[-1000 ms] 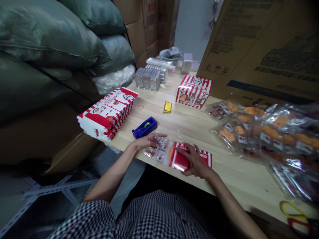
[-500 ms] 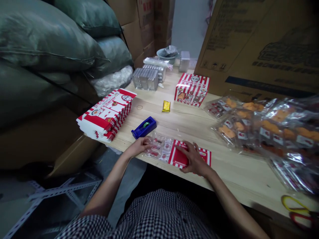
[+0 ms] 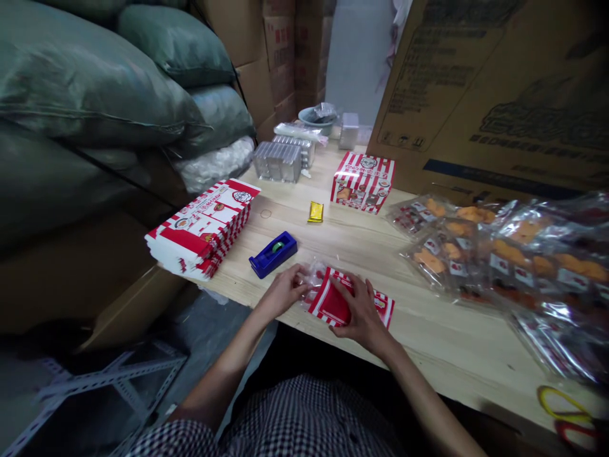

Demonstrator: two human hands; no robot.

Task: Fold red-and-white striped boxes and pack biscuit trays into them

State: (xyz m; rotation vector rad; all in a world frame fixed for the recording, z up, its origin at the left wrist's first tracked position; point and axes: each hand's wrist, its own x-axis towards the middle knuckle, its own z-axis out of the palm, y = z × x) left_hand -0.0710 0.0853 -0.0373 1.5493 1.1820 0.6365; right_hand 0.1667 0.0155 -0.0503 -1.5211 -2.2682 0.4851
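A red-and-white striped cardboard box (image 3: 328, 308) lies on its side near the table's front edge. My right hand (image 3: 359, 311) rests over it, thumb and fingers gripping its sides. At the box's left end, my left hand (image 3: 288, 291) has its fingers closed on a clear plastic packet (image 3: 311, 282) with small red items inside. Part of the packet is at the box's end; how much is inside I cannot tell. Just beyond my left hand sits a blue tape dispenser (image 3: 273, 255). A small yellow sachet (image 3: 315, 212) lies farther back.
Flattened striped boxes (image 3: 204, 225) are stacked on the left. An assembled striped box (image 3: 364, 183) stands at the back, near clear plastic trays (image 3: 278, 162). Filled clear packets (image 3: 514, 254) pile up on the right, with scissors (image 3: 571, 412) at the lower right corner. A large carton (image 3: 476, 108) rises behind.
My left hand has moved right, bringing the plastic packet to the box, and less of the packet shows. The box is tilted a little more under my right hand. The view has shifted slightly.
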